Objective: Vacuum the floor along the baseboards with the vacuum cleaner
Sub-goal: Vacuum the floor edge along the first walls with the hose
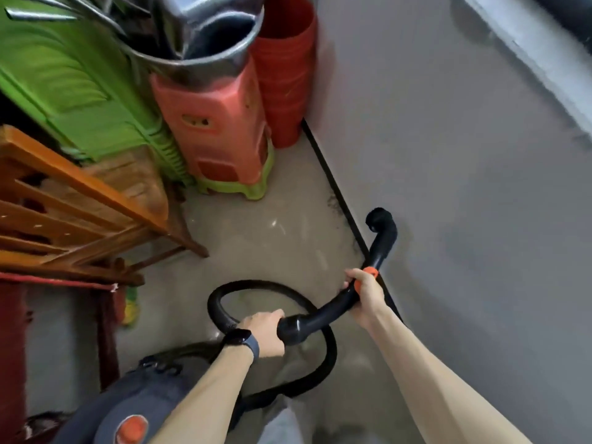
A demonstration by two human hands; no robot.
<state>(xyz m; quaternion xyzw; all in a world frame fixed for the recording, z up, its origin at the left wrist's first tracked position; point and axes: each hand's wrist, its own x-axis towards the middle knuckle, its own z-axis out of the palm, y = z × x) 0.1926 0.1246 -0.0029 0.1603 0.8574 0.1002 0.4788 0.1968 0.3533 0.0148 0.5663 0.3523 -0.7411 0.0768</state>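
A black curved vacuum handle pipe (381, 241) with an orange band rises in front of the grey wall, its open end pointing up and left. My right hand (365, 293) grips the pipe at the orange band. My left hand (262, 331), with a dark watch on the wrist, grips the black hose (224, 293) just behind the pipe's collar. The hose loops over the floor down to the dark vacuum body (128, 411) with an orange button at the bottom left. A black baseboard (333, 181) runs along the foot of the wall; dust lies beside it.
Stacked orange and green plastic stools (221, 136) and red buckets (285, 72) fill the far corner. A metal basin (192, 33) sits on top of the stools. A wooden chair (80, 213) lies on the left, with a red piece of furniture (12, 347) below it. Beige floor (272, 238) stretches between them and the wall.
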